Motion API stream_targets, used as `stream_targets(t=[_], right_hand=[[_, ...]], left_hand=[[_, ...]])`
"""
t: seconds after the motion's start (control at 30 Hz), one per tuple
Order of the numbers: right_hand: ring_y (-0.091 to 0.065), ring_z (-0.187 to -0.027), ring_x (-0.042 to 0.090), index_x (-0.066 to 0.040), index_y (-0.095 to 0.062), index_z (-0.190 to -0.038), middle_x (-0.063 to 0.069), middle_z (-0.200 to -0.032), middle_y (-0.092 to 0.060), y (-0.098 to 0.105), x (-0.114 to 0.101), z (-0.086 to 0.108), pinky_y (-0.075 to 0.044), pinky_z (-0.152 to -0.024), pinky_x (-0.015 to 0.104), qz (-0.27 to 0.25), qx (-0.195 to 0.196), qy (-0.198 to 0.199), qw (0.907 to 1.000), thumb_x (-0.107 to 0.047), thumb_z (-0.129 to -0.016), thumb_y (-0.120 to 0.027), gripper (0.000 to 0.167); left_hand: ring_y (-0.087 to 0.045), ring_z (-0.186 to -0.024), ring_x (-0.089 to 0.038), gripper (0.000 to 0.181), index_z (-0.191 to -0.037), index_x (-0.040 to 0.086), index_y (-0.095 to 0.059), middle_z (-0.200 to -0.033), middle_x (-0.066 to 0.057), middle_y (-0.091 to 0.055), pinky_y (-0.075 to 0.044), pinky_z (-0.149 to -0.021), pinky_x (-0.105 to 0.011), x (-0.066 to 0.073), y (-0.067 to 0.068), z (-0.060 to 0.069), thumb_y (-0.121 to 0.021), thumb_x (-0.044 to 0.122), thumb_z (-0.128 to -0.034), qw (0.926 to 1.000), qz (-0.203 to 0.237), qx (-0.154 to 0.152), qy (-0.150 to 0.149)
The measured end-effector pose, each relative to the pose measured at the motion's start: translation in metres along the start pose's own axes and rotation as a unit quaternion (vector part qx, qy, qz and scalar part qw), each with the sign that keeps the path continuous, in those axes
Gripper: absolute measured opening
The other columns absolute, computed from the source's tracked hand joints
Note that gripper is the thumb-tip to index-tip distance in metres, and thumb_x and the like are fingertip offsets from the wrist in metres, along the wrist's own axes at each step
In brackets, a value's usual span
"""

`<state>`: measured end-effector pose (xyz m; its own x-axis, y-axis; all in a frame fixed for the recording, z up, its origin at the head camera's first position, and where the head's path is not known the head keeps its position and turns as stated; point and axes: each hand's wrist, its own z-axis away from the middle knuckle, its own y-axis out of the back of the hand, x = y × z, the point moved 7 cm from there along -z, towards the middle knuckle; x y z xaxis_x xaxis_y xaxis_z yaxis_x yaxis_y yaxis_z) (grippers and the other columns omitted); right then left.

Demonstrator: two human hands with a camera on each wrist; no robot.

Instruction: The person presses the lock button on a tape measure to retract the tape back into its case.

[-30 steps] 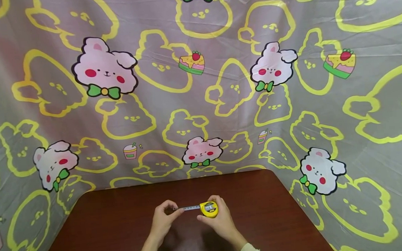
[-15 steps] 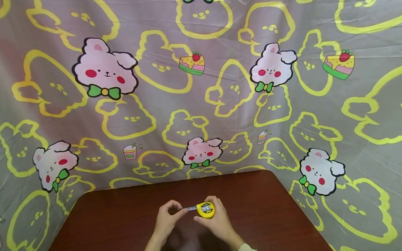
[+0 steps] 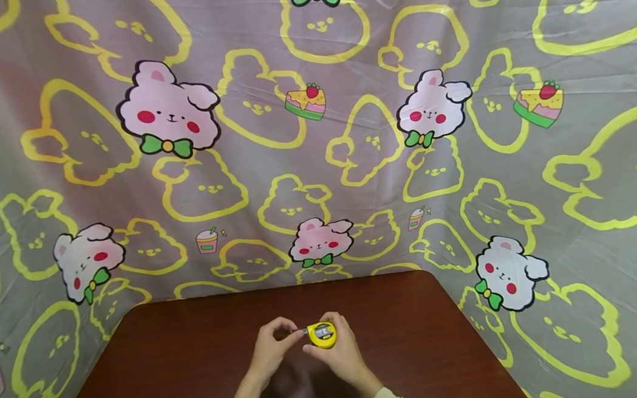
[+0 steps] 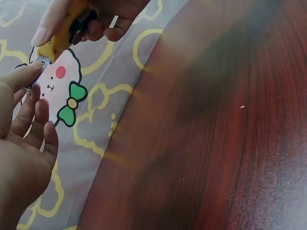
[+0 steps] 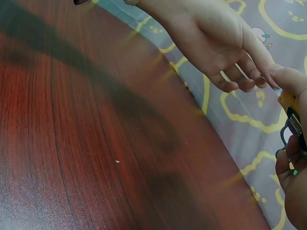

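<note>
My right hand grips a yellow tape measure with a grey label, held above the table. From its left side a short stretch of metal blade sticks out. The thumb and forefinger of my left hand pinch the end of that blade, close to the case. In the left wrist view the other fingers of the left hand are loosely bent and apart from the tape. Only part of the yellow case shows in the right wrist view, partly hidden by the right hand.
Below the hands lies a dark red-brown wooden table. A grey curtain printed with yellow outlines and white rabbits surrounds its back and sides. A tiny pale speck lies on the tabletop.
The exposed blade has become shorter. My left hand has moved right and my right hand, with the tape measure, slightly left, bringing the two closer together.
</note>
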<state>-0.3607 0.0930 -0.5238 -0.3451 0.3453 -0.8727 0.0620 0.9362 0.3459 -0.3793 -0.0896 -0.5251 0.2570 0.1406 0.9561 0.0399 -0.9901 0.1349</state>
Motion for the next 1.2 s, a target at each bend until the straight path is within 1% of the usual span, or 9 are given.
stream_targets(t=[0.1, 0.2, 0.27, 0.33, 0.47, 0.57, 0.9, 1.07, 1.2], right_hand=[[-0.055, -0.094, 0.021, -0.018, -0.055, -0.118, 0.001, -0.107, -0.053, -0.002, -0.001, 0.000, -0.047, -0.077, 0.032, 0.001, -0.002, -0.001, 1.0000, -0.027, -0.075, -0.095, 0.059], [-0.055, -0.094, 0.020, -0.015, -0.055, -0.119, 0.000, -0.107, -0.053, -0.003, -0.001, 0.000, -0.047, -0.077, 0.033, 0.003, -0.004, -0.003, 1.0000, -0.030, -0.075, -0.095, 0.062], [-0.055, -0.093, 0.020, -0.011, -0.055, -0.121, 0.001, -0.107, -0.053, -0.003, -0.001, 0.000, -0.047, -0.077, 0.032, 0.005, -0.004, -0.001, 1.0000, -0.032, -0.075, -0.095, 0.064], [-0.055, -0.093, 0.020, -0.009, -0.056, -0.122, 0.001, -0.107, -0.053, -0.003, -0.001, 0.000, -0.047, -0.077, 0.032, 0.007, -0.003, 0.001, 1.0000, -0.033, -0.074, -0.095, 0.066], [-0.054, -0.093, 0.020, -0.011, -0.055, -0.121, 0.001, -0.107, -0.052, -0.003, -0.002, 0.000, -0.048, -0.076, 0.032, 0.011, -0.001, 0.005, 0.9999, -0.035, -0.074, -0.095, 0.066], [-0.054, -0.093, 0.020, -0.014, -0.055, -0.119, 0.001, -0.107, -0.052, -0.004, -0.002, 0.000, -0.047, -0.076, 0.032, 0.013, 0.003, 0.006, 0.9999, -0.034, -0.074, -0.095, 0.064], [-0.054, -0.093, 0.020, -0.011, -0.055, -0.120, 0.001, -0.106, -0.052, -0.007, -0.001, 0.001, -0.047, -0.076, 0.032, 0.018, 0.003, 0.004, 0.9998, -0.035, -0.074, -0.095, 0.066], [-0.054, -0.093, 0.019, -0.011, -0.055, -0.121, 0.000, -0.106, -0.052, -0.008, -0.004, 0.002, -0.047, -0.077, 0.032, 0.022, 0.002, 0.005, 0.9997, -0.037, -0.074, -0.095, 0.067], [-0.054, -0.093, 0.019, -0.011, -0.055, -0.121, -0.001, -0.106, -0.052, -0.008, -0.007, 0.002, -0.046, -0.077, 0.032, 0.023, 0.005, 0.012, 0.9996, -0.037, -0.073, -0.095, 0.067]], left_hand=[[-0.059, -0.080, -0.018, 0.014, -0.087, 0.004, -0.069, -0.085, -0.005, -0.065, -0.046, -0.072, -0.028, 0.011, -0.001, 0.004, -0.083, 0.001, -0.0855, 0.9999, 0.008, 0.000, -0.009], [-0.058, -0.079, -0.017, 0.013, -0.087, 0.003, -0.069, -0.085, -0.006, -0.065, -0.046, -0.073, -0.028, 0.023, -0.001, 0.008, -0.081, -0.001, -0.0862, 0.9996, 0.017, -0.002, -0.023], [-0.058, -0.079, -0.017, 0.013, -0.088, 0.000, -0.069, -0.084, -0.006, -0.065, -0.045, -0.074, -0.029, 0.026, -0.001, 0.009, -0.081, -0.001, -0.0862, 0.9994, 0.020, -0.004, -0.027], [-0.059, -0.080, -0.018, 0.013, -0.089, -0.001, -0.069, -0.085, -0.007, -0.065, -0.046, -0.074, -0.029, 0.022, -0.001, 0.007, -0.081, -0.002, -0.0861, 0.9995, 0.017, -0.006, -0.026], [-0.060, -0.081, -0.019, 0.012, -0.093, 0.000, -0.072, -0.088, -0.005, -0.067, -0.046, -0.073, -0.028, 0.006, -0.003, 0.000, -0.082, 0.001, -0.0861, 0.9997, 0.012, -0.014, -0.018], [-0.061, -0.083, -0.019, 0.013, -0.097, 0.004, -0.075, -0.091, -0.003, -0.069, -0.047, -0.073, -0.028, -0.001, -0.004, -0.002, -0.083, 0.006, -0.0871, 0.9994, 0.015, -0.028, -0.016], [-0.064, -0.089, -0.020, 0.018, -0.104, 0.005, -0.076, -0.098, -0.005, -0.073, -0.049, -0.079, -0.029, -0.001, -0.005, -0.001, -0.083, 0.012, -0.0892, 0.9971, 0.022, -0.068, -0.027], [-0.066, -0.094, -0.018, 0.017, -0.107, 0.007, -0.075, -0.101, -0.004, -0.074, -0.049, -0.083, -0.030, 0.000, -0.005, 0.000, -0.081, 0.012, -0.0912, 0.9964, 0.027, -0.075, -0.027], [-0.066, -0.097, -0.018, 0.019, -0.110, 0.003, -0.074, -0.104, -0.005, -0.073, -0.049, -0.084, -0.030, 0.000, -0.005, 0.000, -0.078, 0.011, -0.0932, 0.9960, 0.031, -0.079, -0.029]])
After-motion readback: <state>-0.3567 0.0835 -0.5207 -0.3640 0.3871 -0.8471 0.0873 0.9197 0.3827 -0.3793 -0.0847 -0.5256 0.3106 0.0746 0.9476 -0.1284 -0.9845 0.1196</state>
